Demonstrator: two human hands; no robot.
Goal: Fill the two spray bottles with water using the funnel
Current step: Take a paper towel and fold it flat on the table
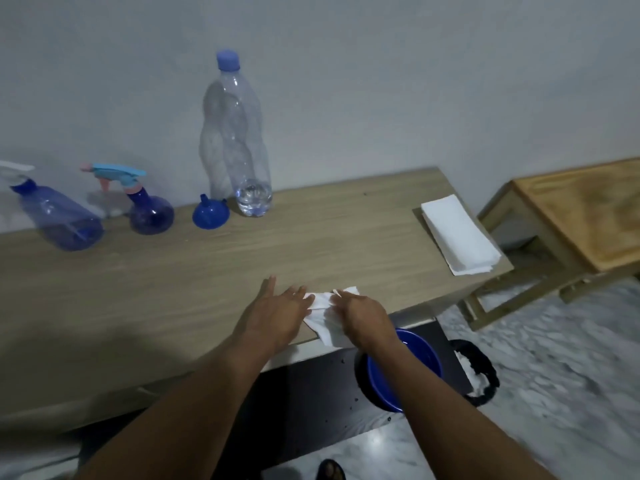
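**Two hands on one tissue**

Left hand (277,311) is lying flat and open; right hand (363,315) is pinching a crumpled white tissue (325,318) at the wooden tabletop (311,244) edge. Two blue plastic spray bottles (64,216) (145,202), the left one cut off, one blue funnel (210,214) and one clear water bottle (239,140) are standing far back.

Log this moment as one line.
phase: wiping | left hand: flat on table | right hand: on tissue | spray bottles: capped | funnel: unused

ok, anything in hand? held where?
Right hand pinches a white tissue at its upper edge; left hand lies flat, fingertips on the tissue's left edge.
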